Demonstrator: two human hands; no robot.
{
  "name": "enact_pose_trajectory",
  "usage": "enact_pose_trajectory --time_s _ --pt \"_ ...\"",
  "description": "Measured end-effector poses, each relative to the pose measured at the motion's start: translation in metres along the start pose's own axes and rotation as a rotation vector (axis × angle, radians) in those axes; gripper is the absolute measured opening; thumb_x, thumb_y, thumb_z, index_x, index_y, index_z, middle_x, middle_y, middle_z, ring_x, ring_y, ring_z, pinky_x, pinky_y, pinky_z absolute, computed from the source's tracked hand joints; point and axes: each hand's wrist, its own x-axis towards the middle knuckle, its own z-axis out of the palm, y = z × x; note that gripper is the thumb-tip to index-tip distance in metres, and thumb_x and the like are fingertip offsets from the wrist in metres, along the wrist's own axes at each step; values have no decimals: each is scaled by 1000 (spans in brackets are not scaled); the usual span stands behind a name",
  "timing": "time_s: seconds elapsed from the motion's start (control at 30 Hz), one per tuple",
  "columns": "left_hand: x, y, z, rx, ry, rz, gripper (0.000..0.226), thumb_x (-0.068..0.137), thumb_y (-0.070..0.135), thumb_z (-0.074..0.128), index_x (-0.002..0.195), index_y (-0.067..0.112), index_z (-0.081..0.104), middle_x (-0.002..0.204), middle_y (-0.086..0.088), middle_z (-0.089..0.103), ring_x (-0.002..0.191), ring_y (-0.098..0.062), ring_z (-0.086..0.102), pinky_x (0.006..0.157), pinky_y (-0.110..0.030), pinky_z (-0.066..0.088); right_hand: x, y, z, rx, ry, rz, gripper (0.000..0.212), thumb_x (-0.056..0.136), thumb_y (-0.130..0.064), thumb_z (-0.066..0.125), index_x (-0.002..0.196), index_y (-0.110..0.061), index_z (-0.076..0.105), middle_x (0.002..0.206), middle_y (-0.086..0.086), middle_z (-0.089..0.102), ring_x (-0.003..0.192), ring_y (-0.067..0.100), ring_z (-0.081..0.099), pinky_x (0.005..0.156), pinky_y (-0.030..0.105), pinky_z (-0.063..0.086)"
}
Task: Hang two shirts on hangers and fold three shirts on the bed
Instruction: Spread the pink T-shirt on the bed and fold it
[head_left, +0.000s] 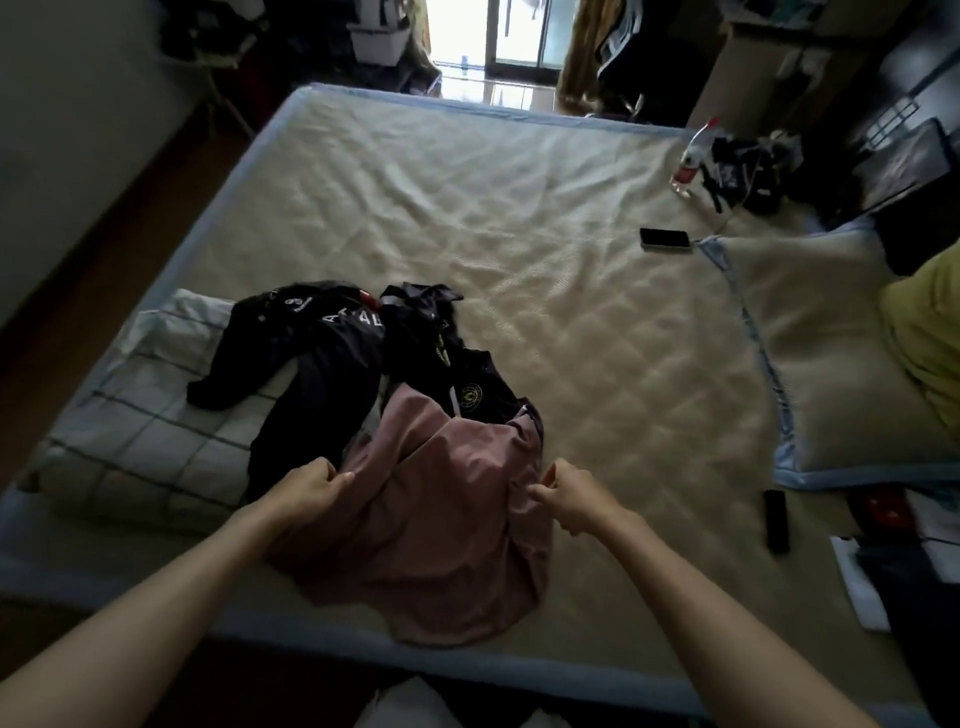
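Two grips, left hand (311, 483) and right hand (569, 496), each pinching the pink shirt (441, 535) spread between them.

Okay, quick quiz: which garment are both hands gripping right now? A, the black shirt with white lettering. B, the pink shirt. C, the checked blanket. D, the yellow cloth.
B: the left hand and right hand each pinch a side of the pink shirt on the bed.
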Motion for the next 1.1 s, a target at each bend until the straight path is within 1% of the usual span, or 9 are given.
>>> enact_pose_trajectory --time_s 0.07,0.2,0.33,0.4,0.6,0.73,0.93,1.0,1.1 --pt "25 -15 2 16 -27 15 36 100 49 54 102 14 60 106 -7 68 94 -21 63 74 -34 47 16 -10 14 -31 -19 55 28 88 -47 59 91 -21 50 100 10 69 88 32 69 78 42 60" --pt "62 -31 21 139 -93 53 39 98 48 58 109 11 54 114 -10 63 103 -28 62 82 -38 51 39 -11 38 -117 -56 146 40 88 -49 55 107 -14 50 106 13 69 91 32 69 79 41 58" --pt "84 -56 49 327 -116 9 53 96 49 61 132 12 49 133 -11 56 122 -32 59 96 -45 51 72 -4 75 -156 -94 160 48 93 -49 57 117 -10 45 124 17 63 109 37 65 83 39 52" --pt "89 -66 65 327 -108 7 50 96 44 62 133 13 46 134 -11 58 122 -32 60 96 -45 52 86 -5 95 -147 -116 136 45 95 -48 58 117 -11 48 128 14 62 117 34 60 85 37 47" --pt "85 -72 88 249 -160 29 39 99 45 57 124 17 49 127 -6 64 116 -27 63 87 -38 51 103 -27 130 -99 -199 45 36 94 -49 59 101 -18 43 121 11 66 114 32 62 85 37 45" --pt "82 -61 74 202 -112 38 37 99 44 58 124 17 49 124 -4 63 116 -26 63 87 -38 51 99 -43 124 -103 -206 -1 37 94 -49 60 105 -17 47 121 10 67 112 32 63 87 37 47" --pt "95 -40 33 247 157 81 40 99 42 57 129 15 51 128 -5 58 119 -27 61 94 -42 50 105 -65 104 -108 -179 -40 37 94 -50 59 107 -18 48 120 10 67 108 30 65 89 39 52" --pt "102 -40 25 223 83 49 44 97 45 60 130 16 52 128 -5 59 118 -26 61 94 -41 51 106 -70 102 -106 -178 -43 38 94 -51 59 109 -17 48 121 9 66 108 29 64 90 39 52" --pt "114 -47 36 125 -157 9 48 91 50 69 122 15 56 124 -7 64 114 -26 63 91 -35 53 109 -76 106 -93 -172 -41 40 93 -51 59 113 -17 50 122 9 65 110 28 64 92 40 52"
